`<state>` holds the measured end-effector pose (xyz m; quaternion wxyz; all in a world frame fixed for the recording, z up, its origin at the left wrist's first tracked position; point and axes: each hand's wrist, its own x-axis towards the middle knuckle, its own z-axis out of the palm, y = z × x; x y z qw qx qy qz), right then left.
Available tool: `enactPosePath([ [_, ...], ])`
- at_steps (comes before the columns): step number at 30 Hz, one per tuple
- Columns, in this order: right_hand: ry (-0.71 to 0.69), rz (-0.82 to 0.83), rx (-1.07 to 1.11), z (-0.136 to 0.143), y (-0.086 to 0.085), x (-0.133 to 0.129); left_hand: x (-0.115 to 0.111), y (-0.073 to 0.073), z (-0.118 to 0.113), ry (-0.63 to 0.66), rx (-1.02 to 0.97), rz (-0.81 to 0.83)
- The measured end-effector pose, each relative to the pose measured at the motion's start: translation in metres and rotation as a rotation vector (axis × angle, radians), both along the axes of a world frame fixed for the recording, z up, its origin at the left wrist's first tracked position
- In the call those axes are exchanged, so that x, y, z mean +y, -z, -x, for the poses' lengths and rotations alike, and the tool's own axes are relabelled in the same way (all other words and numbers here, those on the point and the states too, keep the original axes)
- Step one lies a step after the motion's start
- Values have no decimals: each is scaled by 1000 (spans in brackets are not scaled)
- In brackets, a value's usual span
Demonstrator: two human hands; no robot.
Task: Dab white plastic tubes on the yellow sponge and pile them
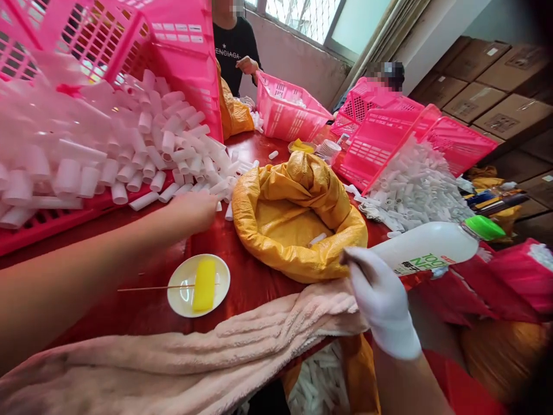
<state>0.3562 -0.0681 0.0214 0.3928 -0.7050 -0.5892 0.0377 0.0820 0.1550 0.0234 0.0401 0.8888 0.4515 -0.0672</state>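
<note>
My left hand (197, 211) is bare and reaches to the near edge of a heap of short white plastic tubes (159, 138); its fingers are blurred. A white glove covers most of my right hand (380, 294), which is bent with fingers drawn together at the right rim of a rolled-down yellow woven sack (254, 242). Whether anything is between those fingers is too blurred to tell. One white tube (318, 238) lies inside the sack. In front of my left hand is a white plate (179, 300) with a yellow block (204, 285) and a thin stick.
Pink crates (185, 57) stand at the left and back. A white bottle (427, 248) with a green cap lies at the right, near another tube heap (415, 184). A pink towel (194, 357) covers the near edge. A person (235, 52) works across the table.
</note>
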Motion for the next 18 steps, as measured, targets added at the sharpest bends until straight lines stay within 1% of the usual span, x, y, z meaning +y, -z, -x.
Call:
enactPosePath([
  [1, -73, 107, -166, -3, -9, 31, -6, -9, -1, 24, 0, -30],
  [2, -111, 303, -339, -7, -15, 59, -14, -18, -2, 70, -9, -42],
  [4, -136, 720, -627, -13, -16, 102, -33, -34, -7, 225, -56, 12],
  [5, -142, 878, -711, -15, -15, 116, -42, -41, -8, 294, -79, 47],
  [6, -155, 981, -762, -15, -13, 125, -51, -47, -7, 339, -102, 70],
  [7, -165, 1016, -784, -14, -11, 129, -58, -50, -3, 351, -124, 79],
  [8, -161, 981, -779, -11, -11, 129, -62, -53, 3, 327, -138, 87],
  [9, -137, 885, -752, -6, -11, 126, -65, -53, 14, 279, -146, 102],
  [10, -112, 754, -692, 0, -12, 121, -68, -52, 27, 216, -149, 123],
  [11, -110, 596, -580, 8, -12, 115, -70, -49, 42, 142, -144, 150],
  [12, -147, 440, -410, 19, -10, 108, -72, -44, 58, 59, -129, 179],
  [13, -226, 314, -199, 32, -6, 101, -75, -38, 73, -21, -112, 209],
  [14, -338, 235, 19, 47, 0, 95, -79, -30, 87, -92, -98, 237],
  [15, -455, 194, 202, 65, 8, 90, -84, -22, 99, -146, -94, 264],
  [16, -548, 180, 316, 83, 18, 88, -88, -13, 108, -176, -100, 292],
  [17, -600, 174, 343, 100, 28, 87, -93, -4, 114, -188, -116, 322],
  [18, -619, 172, 293, 115, 39, 87, -97, 4, 118, -192, -139, 347],
])
